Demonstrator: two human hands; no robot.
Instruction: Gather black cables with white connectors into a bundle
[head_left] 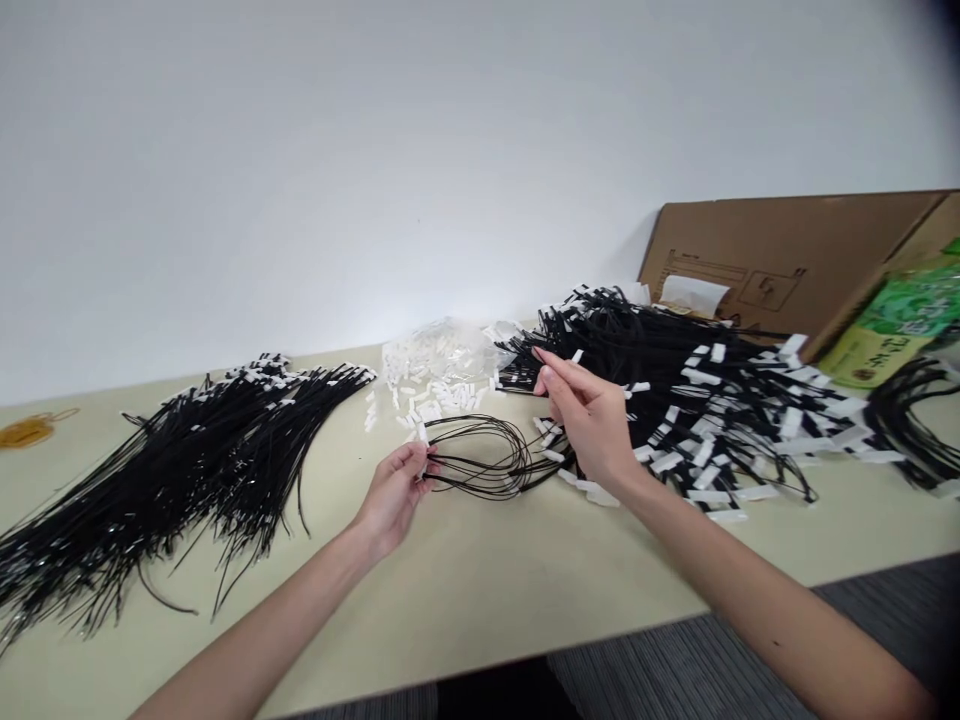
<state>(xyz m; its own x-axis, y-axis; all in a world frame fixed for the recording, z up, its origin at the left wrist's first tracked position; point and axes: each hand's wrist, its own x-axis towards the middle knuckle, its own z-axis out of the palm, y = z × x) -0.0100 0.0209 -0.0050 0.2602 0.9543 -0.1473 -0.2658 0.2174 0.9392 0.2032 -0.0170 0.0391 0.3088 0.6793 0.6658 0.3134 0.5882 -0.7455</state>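
Pinching a looped bundle of black cords (480, 455) at its left end, the left hand (394, 495) steadies it above the counter (487, 580); the right hand (589, 420), fingers partly open, reaches the far-right tagged cord pile (712, 400), holding nothing discernible.

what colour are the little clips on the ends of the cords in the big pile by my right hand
White, on black cords, beside your right hand. The head view, the only one, shows them clearly.

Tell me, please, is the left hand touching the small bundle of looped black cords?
Touching: the head view shows the left hand pinching the looped black cords at their left end between its fingertips.
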